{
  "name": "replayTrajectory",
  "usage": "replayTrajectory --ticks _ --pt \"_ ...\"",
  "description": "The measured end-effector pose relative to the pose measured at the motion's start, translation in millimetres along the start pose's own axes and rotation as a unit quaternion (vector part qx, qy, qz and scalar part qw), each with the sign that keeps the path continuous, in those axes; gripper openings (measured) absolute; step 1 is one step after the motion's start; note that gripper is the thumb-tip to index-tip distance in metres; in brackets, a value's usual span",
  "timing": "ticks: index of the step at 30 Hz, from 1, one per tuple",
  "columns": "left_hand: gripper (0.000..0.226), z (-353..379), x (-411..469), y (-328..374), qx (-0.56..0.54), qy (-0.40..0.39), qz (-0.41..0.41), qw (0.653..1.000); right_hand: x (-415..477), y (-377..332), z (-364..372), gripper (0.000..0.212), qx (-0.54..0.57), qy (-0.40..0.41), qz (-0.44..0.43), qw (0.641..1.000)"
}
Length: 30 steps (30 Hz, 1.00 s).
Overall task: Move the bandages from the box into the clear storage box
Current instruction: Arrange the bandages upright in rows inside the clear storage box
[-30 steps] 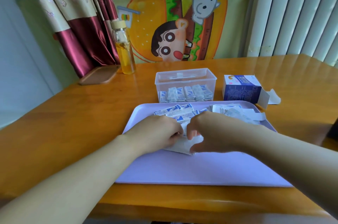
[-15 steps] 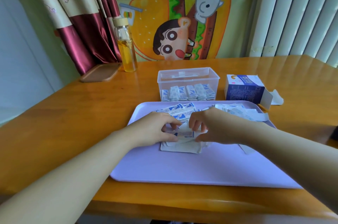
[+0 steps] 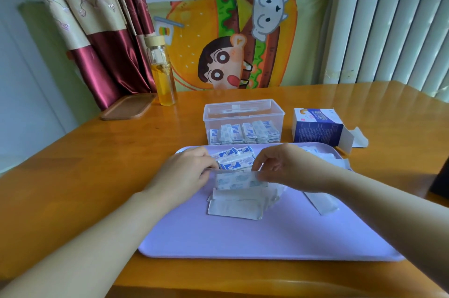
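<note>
Both hands, left hand (image 3: 187, 176) and right hand (image 3: 289, 166), pinch bandages (image 3: 239, 180) above the tray (image 3: 267, 237).

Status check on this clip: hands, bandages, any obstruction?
Left hand and right hand both pinching one bandage strip above the tray. Clear storage box open, partly filled. Path unobstructed.

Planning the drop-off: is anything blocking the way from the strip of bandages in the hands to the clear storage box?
Nothing visible blocks it. The strip of white-and-blue bandages, held by both hands, lies just short of the open clear plastic storage box; only loose bandages on the lilac tray lie between, low and flat.
</note>
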<state>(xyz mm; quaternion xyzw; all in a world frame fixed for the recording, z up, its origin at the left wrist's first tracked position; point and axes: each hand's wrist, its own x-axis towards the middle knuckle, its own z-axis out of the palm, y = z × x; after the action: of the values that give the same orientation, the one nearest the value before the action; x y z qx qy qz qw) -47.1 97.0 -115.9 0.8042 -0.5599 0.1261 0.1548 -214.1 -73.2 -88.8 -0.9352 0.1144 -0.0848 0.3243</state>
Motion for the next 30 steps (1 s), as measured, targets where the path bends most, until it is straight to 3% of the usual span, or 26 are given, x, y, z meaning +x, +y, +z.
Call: replayTrajectory --ticks 3,5,9,11,12,16,18,20,25,30 --pt "0.03 -4 -8 -3 0.063 -0.037 0.02 0.997 0 -4 3 0.006 0.0 -0.032 0.004 0.999" --pt "0.039 -7 -10 -4 0.076 -0.074 0.005 0.994 0 -6 7 0.007 -0.004 -0.008 -0.008 1.0" --pt "0.029 -17 -15 5 -0.063 0.013 -0.012 0.998 3 -4 2 0.012 -0.015 0.142 -0.041 0.989" --pt "0.012 -18 -16 17 -0.12 -0.008 0.001 0.993 3 -2 -1 0.01 -0.038 0.161 -0.046 0.985" --pt "0.005 -17 -16 23 -0.129 -0.042 0.005 0.991 2 -1 -2 0.011 -0.056 0.157 -0.051 0.985" --pt "0.075 -11 -19 35 -0.108 -0.175 -0.026 0.978 -10 8 5 0.012 -0.137 0.124 -0.065 0.981" --pt "0.086 -9 -21 36 -0.087 -0.192 -0.014 0.977 -16 14 10 0.008 -0.169 0.091 -0.065 0.979" --pt "0.078 -7 -20 34 -0.085 -0.175 0.002 0.981 -18 16 13 0.007 -0.174 0.059 -0.069 0.981" --pt "0.063 -3 -17 34 -0.12 -0.159 -0.008 0.98 -12 8 16 0.036 -0.173 -0.024 -0.062 0.983" --pt "0.049 -6 -18 37 -0.046 -0.146 0.04 0.987 -3 1 17 0.029 -0.21 -0.064 -0.07 0.973"
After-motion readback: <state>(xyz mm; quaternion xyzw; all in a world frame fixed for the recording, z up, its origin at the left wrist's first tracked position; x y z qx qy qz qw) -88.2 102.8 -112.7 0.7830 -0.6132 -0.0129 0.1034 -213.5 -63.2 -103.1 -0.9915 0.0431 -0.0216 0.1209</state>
